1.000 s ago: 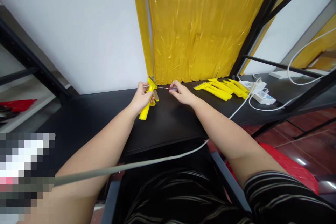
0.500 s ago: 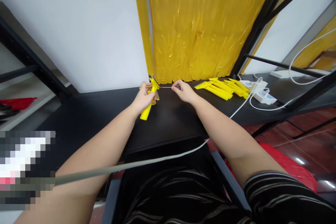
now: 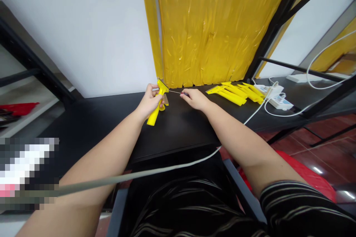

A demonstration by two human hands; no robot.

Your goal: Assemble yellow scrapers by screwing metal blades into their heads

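My left hand grips a yellow plastic scraper by its handle, head up, over the far part of the black table. My right hand pinches a thin screwdriver whose metal shaft points left at the scraper's head. The screwdriver's tip meets the head near my left thumb. A small yellow part lies under the scraper's head, mostly hidden by it.
A pile of several more yellow scrapers lies to the right. Beyond it sits a white power strip with white cables. A yellow plastic curtain hangs behind. A grey cable crosses in front of my lap.
Both hands shifted slightly; the scraper in my left hand tilted a little and the screwdriver stayed against its head.
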